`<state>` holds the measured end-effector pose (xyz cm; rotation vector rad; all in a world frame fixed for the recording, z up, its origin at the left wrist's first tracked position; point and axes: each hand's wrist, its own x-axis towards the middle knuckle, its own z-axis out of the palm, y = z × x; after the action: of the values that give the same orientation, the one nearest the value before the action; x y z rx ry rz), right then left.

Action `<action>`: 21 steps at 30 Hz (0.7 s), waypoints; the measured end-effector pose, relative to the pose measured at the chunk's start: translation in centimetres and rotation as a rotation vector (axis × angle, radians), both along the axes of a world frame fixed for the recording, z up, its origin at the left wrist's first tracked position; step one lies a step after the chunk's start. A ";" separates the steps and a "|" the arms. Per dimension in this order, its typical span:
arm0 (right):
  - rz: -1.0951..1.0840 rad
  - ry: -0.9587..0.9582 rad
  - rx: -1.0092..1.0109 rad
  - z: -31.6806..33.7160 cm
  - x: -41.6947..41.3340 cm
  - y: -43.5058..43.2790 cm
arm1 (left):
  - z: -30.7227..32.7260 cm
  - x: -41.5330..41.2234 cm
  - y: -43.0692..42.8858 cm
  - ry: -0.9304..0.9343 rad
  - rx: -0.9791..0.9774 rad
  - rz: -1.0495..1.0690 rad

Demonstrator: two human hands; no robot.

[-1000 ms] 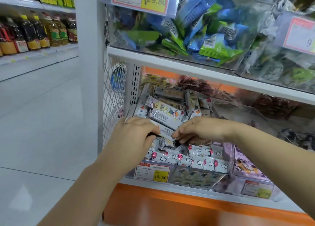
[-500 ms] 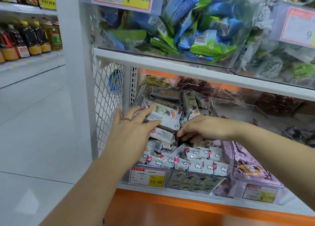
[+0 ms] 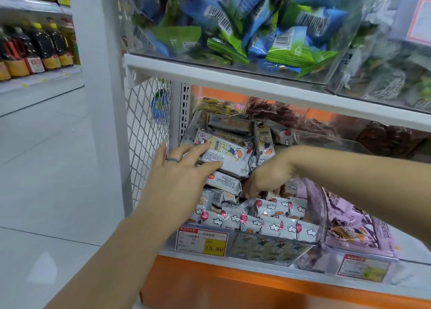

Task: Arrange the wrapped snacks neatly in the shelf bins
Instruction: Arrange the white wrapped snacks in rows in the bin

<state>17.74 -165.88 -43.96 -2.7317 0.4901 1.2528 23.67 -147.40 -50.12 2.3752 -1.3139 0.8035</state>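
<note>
The left hand is lying spread, fingers straight, touching one white snack pack atop the wrapped snacks filling the clear bin. The right hand is curling its fingers down among them; its hold is hidden. The packs are lying too jumbled to count.

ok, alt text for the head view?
A person's left hand rests straight-fingered on a white cartoon-printed snack pack atop a heaped clear bin; the right hand digs into the packs below. Blue and green packets fill the upper bin.
</note>
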 end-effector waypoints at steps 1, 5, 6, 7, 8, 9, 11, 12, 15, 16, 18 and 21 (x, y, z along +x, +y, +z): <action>-0.050 -0.006 0.013 0.0 0.1 0.0 | 0.0 0.0 0.0 -0.001 -0.004 -0.001; -0.150 -0.007 0.057 -0.1 0.4 0.0 | 0.0 0.0 0.0 -0.009 -0.023 -0.009; -0.157 -0.002 0.057 -0.1 0.4 0.0 | 0.0 0.0 0.0 -0.010 -0.024 -0.007; -0.161 0.004 0.040 0.0 0.3 0.1 | 0.0 0.0 0.0 -0.011 -0.023 -0.006; -0.162 0.004 0.023 0.0 0.2 0.3 | 0.0 0.0 0.0 -0.012 -0.020 -0.005; -0.154 0.007 -0.001 -0.1 0.1 0.4 | -0.1 0.0 0.1 -0.014 -0.017 -0.005; -0.133 0.001 -0.004 -0.3 0.0 0.5 | -0.2 0.0 0.1 -0.014 -0.021 -0.009; -0.119 -0.002 0.001 -0.6 -0.1 0.6 | -0.1 -0.1 0.1 -0.012 -0.026 -0.012; -0.119 0.024 -0.005 -0.6 -0.2 0.9 | -0.2 -0.1 0.1 -0.004 -0.045 -0.020; -0.126 0.022 0.005 -0.7 -0.2 0.8 | -0.2 -0.1 0.1 -0.002 -0.047 -0.021; -0.137 0.017 0.027 -0.7 -0.2 0.7 | -0.2 -0.1 0.2 0.001 -0.049 -0.024; -0.154 0.030 0.047 -0.6 -0.3 0.9 | -0.2 -0.1 0.2 0.007 -0.060 -0.029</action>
<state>17.43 -165.00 -44.59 -2.5843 0.6515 1.2516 23.58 -147.23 -50.34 2.3054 -1.2999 0.8141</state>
